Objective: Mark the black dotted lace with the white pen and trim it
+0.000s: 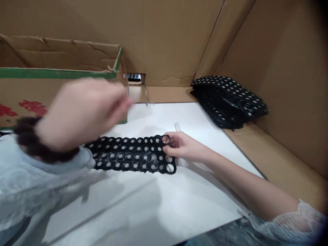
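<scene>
A black perforated strip (133,154) lies across the white surface, with rows of pale round discs in its holes. Two holes at its right end look see-through. My right hand (179,145) pinches that right end between thumb and fingers. Above the strip's left part, my left hand (89,109) is raised and blurred by motion. Its fingers look curled together in a pinch, and whatever may be between them cannot be made out. A dark band circles the left wrist. The strip's left portion is hidden behind that hand and sleeve.
An open cardboard box (64,73) with green edging and red markings stands at the left. Folded black dotted sheets (230,99) are piled at the back right. Cardboard walls (164,41) enclose the white surface (123,205). A small whitish piece (177,127) lies behind my right hand.
</scene>
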Available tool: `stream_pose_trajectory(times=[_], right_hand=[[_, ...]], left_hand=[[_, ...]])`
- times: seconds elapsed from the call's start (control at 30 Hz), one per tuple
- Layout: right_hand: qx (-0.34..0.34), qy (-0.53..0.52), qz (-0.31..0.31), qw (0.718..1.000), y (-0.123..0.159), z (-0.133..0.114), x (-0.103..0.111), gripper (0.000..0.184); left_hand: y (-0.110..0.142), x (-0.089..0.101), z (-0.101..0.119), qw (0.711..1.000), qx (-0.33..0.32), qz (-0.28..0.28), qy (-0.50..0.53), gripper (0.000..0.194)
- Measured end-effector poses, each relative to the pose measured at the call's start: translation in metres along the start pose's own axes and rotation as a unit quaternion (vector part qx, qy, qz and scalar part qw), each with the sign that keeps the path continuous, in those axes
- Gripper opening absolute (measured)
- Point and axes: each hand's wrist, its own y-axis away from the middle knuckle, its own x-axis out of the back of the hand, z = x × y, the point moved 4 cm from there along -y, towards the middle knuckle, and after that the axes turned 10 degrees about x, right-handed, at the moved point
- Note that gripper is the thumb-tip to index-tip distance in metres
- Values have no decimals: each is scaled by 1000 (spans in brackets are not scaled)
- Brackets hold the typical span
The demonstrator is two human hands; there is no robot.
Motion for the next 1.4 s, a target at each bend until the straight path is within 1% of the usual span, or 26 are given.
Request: stream_pose_trajectory(times=[0.03, 0.07, 0.1, 0.13, 0.17, 0.23, 0.33, 0.4, 0.5, 0.57, 0.63, 0.7, 0.83, 0.97, 1.07, 1.17, 1.27, 1.33, 1.4], right_hand=[[13, 10, 0, 1000, 1, -3, -1, 9], [29, 24, -3, 999, 2, -7, -3, 6], [43, 39, -4, 998, 2, -10, -4, 5], [59, 55, -4, 997, 2, -13, -5, 5], [72, 69, -3, 995, 3, -15, -6, 6], [95, 93, 3, 991, 3, -19, -8, 7], [109, 111, 5, 988, 3, -20, -10, 5], [106, 106, -5, 989, 2, -18, -11, 6], [92, 88, -20, 992, 2, -16, -12, 8], [84, 70, -27, 994, 2, -15, -14, 10], [74, 56, -25, 995, 3, -14, -16, 10], [56, 57, -17, 997, 4, -14, -18, 9], [29, 73, -11, 997, 5, -15, -20, 7], [27, 44, -20, 998, 5, -16, -21, 5], [31, 60, -38, 997, 5, -17, -21, 4], [41, 88, -44, 994, 6, -18, -19, 7], [47, 82, -54, 994, 5, -18, -19, 10], [54, 92, -41, 993, 4, -18, -20, 13], [62, 122, -9, 991, 4, -16, -20, 14]], left_hand=[[9, -14, 19, 994, -81, -15, -70, 31], [16, -29, 33, 985, -132, -52, -97, 35], [22, -43, 43, 973, -174, -95, -114, 39], [26, -54, 49, 965, -200, -122, -116, 40], [28, -62, 52, 962, -207, -136, -112, 39], [29, -70, 52, 964, -198, -153, -92, 32], [29, -72, 49, 966, -172, -192, -35, 21], [30, -73, 48, 965, -163, -207, -8, 16], [31, -77, 47, 965, -164, -203, -8, 11], [30, -80, 43, 970, -151, -190, -22, 11], [29, -83, 38, 974, -131, -181, -32, 13], [29, -83, 34, 975, -124, -186, -19, 14], [34, -82, 36, 966, -147, -210, 20, 14], [37, -83, 39, 961, -169, -218, 10, 18], [39, -84, 40, 959, -185, -214, -8, 21], [41, -84, 42, 959, -205, -193, -30, 20], [43, -85, 45, 961, -218, -164, -47, 19], [45, -85, 47, 962, -227, -145, -48, 19], [46, -84, 49, 963, -234, -128, -46, 19]])
